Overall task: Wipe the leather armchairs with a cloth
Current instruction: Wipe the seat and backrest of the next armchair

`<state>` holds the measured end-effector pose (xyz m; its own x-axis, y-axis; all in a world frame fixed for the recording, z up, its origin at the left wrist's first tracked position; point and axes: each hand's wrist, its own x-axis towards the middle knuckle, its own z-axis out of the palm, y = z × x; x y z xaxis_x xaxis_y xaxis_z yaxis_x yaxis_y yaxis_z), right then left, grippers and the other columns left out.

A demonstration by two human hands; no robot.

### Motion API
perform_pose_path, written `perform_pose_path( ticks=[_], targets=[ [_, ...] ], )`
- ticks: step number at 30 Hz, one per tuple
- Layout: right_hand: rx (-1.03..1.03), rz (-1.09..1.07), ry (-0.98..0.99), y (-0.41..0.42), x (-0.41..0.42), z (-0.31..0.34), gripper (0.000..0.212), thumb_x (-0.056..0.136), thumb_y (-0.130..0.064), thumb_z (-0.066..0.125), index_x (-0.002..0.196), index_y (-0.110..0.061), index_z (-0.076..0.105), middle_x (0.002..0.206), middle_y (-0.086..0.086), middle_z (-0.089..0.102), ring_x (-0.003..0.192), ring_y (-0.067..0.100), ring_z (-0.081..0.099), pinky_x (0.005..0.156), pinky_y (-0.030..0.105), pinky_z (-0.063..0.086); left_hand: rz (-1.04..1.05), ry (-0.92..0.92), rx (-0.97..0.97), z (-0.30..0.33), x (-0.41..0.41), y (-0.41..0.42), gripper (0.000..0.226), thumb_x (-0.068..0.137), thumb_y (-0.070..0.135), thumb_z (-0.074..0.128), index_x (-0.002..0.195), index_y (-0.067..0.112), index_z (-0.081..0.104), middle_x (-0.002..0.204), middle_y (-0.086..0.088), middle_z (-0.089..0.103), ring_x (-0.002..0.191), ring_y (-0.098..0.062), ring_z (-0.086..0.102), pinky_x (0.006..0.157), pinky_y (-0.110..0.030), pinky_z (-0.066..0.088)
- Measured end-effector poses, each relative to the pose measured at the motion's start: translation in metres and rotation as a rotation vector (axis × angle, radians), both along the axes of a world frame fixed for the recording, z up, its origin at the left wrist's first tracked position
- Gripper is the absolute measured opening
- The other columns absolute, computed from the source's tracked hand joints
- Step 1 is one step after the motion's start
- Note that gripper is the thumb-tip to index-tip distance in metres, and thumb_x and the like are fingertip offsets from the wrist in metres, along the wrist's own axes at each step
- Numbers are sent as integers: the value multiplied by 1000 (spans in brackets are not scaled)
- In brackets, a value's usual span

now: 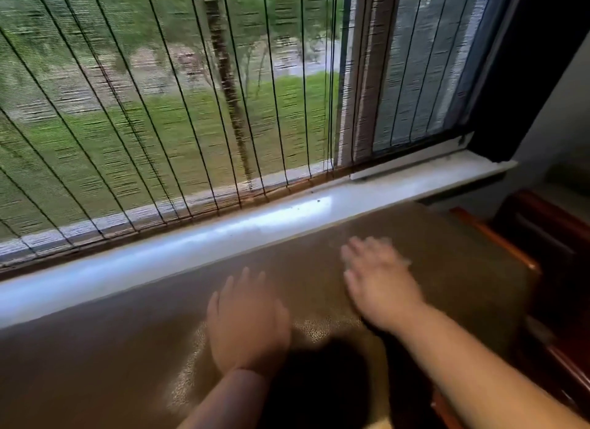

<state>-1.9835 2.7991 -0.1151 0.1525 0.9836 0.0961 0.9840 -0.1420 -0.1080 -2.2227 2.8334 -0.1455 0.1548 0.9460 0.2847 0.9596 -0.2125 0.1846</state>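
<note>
- Leather armchair (319, 269): in the head view, its brown, grained top surface fills the lower part of the picture, running just below and along the white window sill (223, 237), which it seems to touch.
- Left hand (247, 326): lies palm down on the leather near the middle of the picture, its fingers (244, 281) straight and close together, pointing toward the sill; it holds nothing.
- Right hand (380, 288): also palm down on the leather, just to the right of the left hand and a little nearer the sill. It is blurred, but its fingers (360, 253) look straight and slightly spread. A pale smear shows at their tips (whether that is the cloth, I cannot tell).
- Dark shadow (319, 374): falls on the leather between the two forearms.
- Wooden frame (498, 240): a reddish-brown polished edge borders the leather on the right, with more dark wood beyond it.
- Window (159, 109): above the sill, covered by a woven blind with thin dark cords; grass and a tree trunk show blurred through it.
- Grey wall (555, 115): stands at the far right, beside the dark window frame.
</note>
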Motion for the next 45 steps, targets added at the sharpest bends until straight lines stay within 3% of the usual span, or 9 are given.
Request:
perform_pose_path(
  ticks=[3,7,10,16,23,30,36,43,45],
  targets=[
    [-118,229,53,14,-1,13,73,97,-56,12,159,-30,40,168,-4,32,154,25,28,129,44,16,3,-24,10,2,2,-2,67,82,54,42,137,26,70,149,-2,62,139,-30,54,119,-50,30],
    [-143,-323,9,50,104,20,91,87,-61,-9,161,-25,32,170,5,25,155,29,25,125,51,23,-3,-41,13,1,4,2,67,83,54,43,137,27,70,150,-1,61,140,-29,53,120,-50,30],
    [-197,-505,95,72,86,34,62,105,-48,17,162,-24,28,172,5,18,155,36,19,123,60,23,1,-62,26,0,3,6,66,82,53,44,136,26,70,149,-2,62,139,-30,54,119,-50,30],
    [-182,402,108,62,-42,28,56,107,-50,30,159,-33,38,169,-6,30,156,21,23,127,38,11,-11,-46,23,-4,1,6,67,80,53,44,134,24,72,147,-4,63,136,-32,56,115,-52,36],
    [-110,-476,96,76,109,31,69,97,-47,8,149,-23,47,157,9,43,143,35,39,116,58,35,-3,-51,33,-1,1,6,66,83,54,43,137,27,69,150,0,61,140,-29,53,119,-52,37],
    [87,165,41,-11,17,-2,55,101,-51,32,147,-33,55,156,-7,50,146,24,43,121,50,35,8,-55,56,-1,0,6,66,83,52,43,135,23,71,148,-4,63,137,-32,55,117,-54,39],
    [304,-552,159,-37,96,-21,64,100,-48,26,144,-15,60,155,11,51,147,36,37,125,56,23,14,-56,83,0,1,9,66,83,52,42,134,22,71,147,-4,63,138,-31,53,118,-51,35],
    [324,249,-75,-72,-2,-49,56,96,-43,49,147,-23,56,156,3,50,144,33,45,118,55,34,9,1,65,4,3,3,61,88,51,40,135,26,71,148,-3,63,139,-30,52,119,-50,33],
    [325,179,-101,-76,46,-56,56,100,-43,43,150,-20,52,158,7,47,145,36,43,120,54,30,0,18,71,6,5,-1,60,90,50,38,136,29,70,148,-1,62,140,-27,51,120,-50,32]
  ],
)
